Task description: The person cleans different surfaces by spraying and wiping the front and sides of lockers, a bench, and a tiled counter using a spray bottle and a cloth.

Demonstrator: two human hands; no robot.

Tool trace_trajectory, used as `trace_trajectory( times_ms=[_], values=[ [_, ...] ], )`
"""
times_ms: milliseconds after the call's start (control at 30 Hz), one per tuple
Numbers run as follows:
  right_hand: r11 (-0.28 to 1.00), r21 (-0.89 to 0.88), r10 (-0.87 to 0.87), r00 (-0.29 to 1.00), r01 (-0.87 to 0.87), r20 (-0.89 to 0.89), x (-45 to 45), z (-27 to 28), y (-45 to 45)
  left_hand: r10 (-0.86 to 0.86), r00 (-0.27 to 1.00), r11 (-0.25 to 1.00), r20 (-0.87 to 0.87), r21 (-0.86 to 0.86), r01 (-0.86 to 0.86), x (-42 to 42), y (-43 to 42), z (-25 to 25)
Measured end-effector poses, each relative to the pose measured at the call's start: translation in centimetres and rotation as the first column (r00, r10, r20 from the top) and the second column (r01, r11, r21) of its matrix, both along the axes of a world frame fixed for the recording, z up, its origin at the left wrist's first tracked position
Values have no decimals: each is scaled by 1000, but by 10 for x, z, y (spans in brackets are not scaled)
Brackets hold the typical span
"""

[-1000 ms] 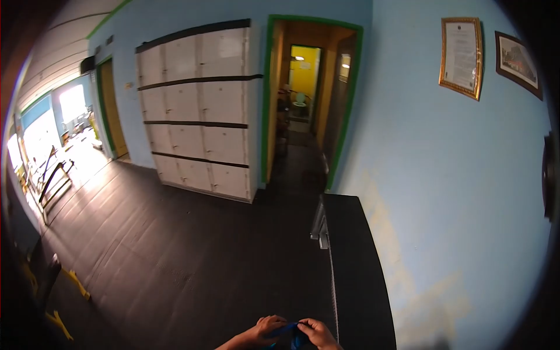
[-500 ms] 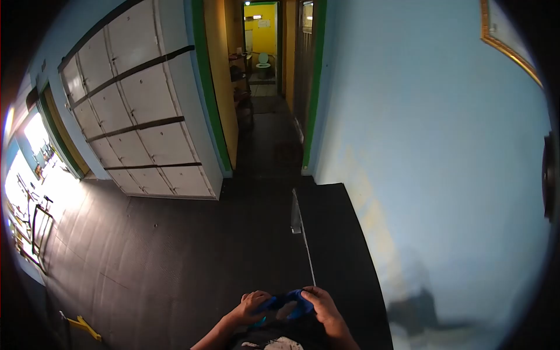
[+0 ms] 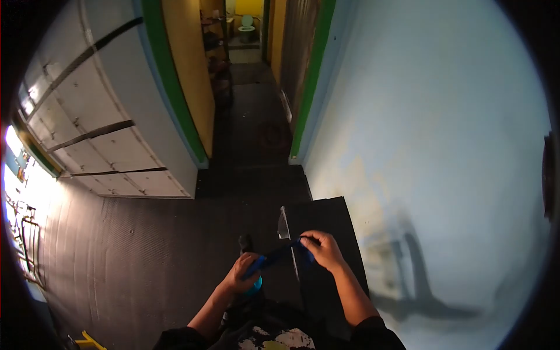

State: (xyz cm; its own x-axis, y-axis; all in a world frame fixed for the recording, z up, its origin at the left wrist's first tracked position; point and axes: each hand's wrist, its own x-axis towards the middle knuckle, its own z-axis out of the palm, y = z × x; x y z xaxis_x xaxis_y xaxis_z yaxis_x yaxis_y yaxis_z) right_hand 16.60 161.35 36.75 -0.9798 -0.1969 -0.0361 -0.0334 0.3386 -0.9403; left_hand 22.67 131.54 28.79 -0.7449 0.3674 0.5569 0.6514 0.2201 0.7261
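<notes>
A blue and dark strap-like piece [image 3: 276, 256] is stretched between my two hands, slanting up to the right. My left hand [image 3: 240, 274] is closed around its lower blue end. My right hand [image 3: 324, 249] pinches the upper, darker end between thumb and fingers, and some blue material hangs beneath it. Just under my left hand shows a turquoise patch [image 3: 255, 286], too little of it visible to name. A dark shape like a shoe tip [image 3: 245, 242] pokes out above my left hand.
A black bench-like block [image 3: 329, 224] stands along the blue wall [image 3: 420, 134] at right. White lockers [image 3: 125, 149] line the left. Ahead, a corridor [image 3: 251, 116] leads to a toilet [image 3: 247, 28]. A yellow object [image 3: 90, 341] lies at bottom left on the dark floor [image 3: 157, 245].
My view has tilted down and closer to the bench. Both hands have risen and reach further forward, and the strap-like piece, bunched before, is now drawn out longer between them.
</notes>
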Motion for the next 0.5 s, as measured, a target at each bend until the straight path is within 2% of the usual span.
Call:
trace_trajectory(
  times_ms=[33,167,200,267,333,367,400,467,500],
  values=[
    [999,19,-30,999,31,-15,-29,-1,1,-49,998,999,-28,-5,49,-33,-1,-7],
    [984,151,-88,994,97,-65,-157,-39,18,-89,995,994,44,70,86,-182,-1,-47],
    [971,217,-93,995,100,-43,-183,-38,19,-56,996,996,74,69,51,-211,-2,-56],
    [948,301,-63,987,107,-151,-223,-44,21,-25,989,997,148,82,13,-254,4,-72],
    [899,436,-10,998,34,-58,-266,-49,33,-49,975,996,219,80,32,-300,10,-86],
    [863,506,24,999,0,-41,-284,-52,39,-106,921,993,375,-17,121,-321,10,-80],
    [846,530,39,998,-63,57,-298,-50,44,-117,906,991,406,-10,133,-335,14,-82],
    [793,602,143,989,-98,-27,-310,-81,68,-175,826,926,536,-195,322,-356,25,-95],
    [791,604,130,992,-98,-9,-304,-94,74,-188,814,923,549,-185,338,-355,27,-113]
  ],
)
